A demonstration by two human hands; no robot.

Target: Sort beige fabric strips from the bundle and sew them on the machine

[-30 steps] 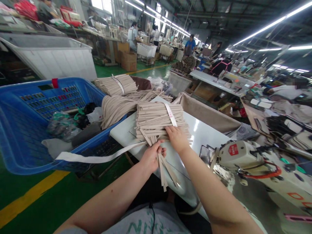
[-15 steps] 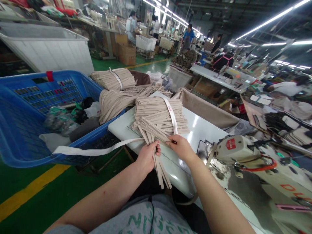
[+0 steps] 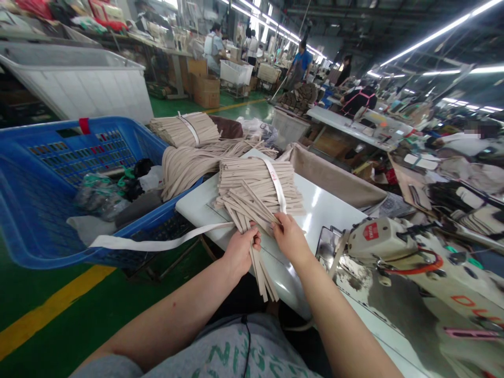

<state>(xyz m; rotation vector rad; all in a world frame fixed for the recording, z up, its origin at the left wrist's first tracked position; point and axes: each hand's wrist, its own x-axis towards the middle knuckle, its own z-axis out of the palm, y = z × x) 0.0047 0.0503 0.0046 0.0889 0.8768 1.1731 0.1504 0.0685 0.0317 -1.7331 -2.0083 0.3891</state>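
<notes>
Several loose beige fabric strips (image 3: 260,273) run through my left hand (image 3: 242,249), which is closed around them, their ends hanging over the table's near edge. My right hand (image 3: 289,231), just to the right, pinches the ends of other beige strips (image 3: 255,203) that lie across the bundle. Behind both hands lies a large bundle of beige strips (image 3: 252,176), wrapped by a white band (image 3: 276,181) with red writing. A long white tape (image 3: 157,244) stretches from near my left hand to the blue basket. The bundle rests on the white tabletop (image 3: 315,194).
To the left stands a blue plastic basket (image 3: 39,205) containing bags and cloth. More beige strips (image 3: 189,163) lie at its right side, near another tied bundle (image 3: 185,130). A sewing machine (image 3: 378,239) is at the right. Several people work in the background.
My right hand has shifted slightly, and the strips it pinches now fan out more, one raised at an angle. My left hand keeps its hold with little movement.
</notes>
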